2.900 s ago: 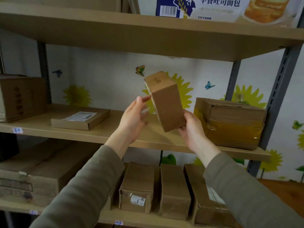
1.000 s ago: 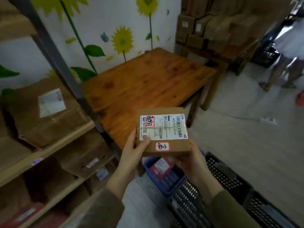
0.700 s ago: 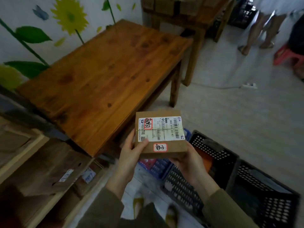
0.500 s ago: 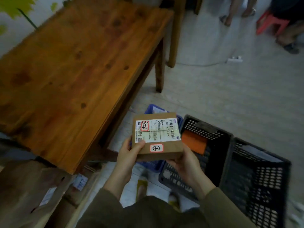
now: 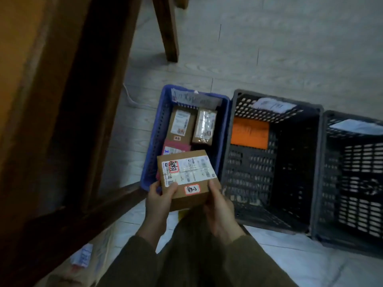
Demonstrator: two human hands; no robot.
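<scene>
1. Cardboard parcel [image 5: 186, 179], label side up, lower centre of frame, held over the near end of the blue crate [image 5: 159, 129].
2. Left hand [image 5: 159, 200] grips its lower-left corner, thumb on top.
3. Right hand [image 5: 217, 206] curled round the lower-right edge.
4. Blue crate holds other small parcels [image 5: 192, 127]; black crate [image 5: 275, 162] sits just to its right.
</scene>
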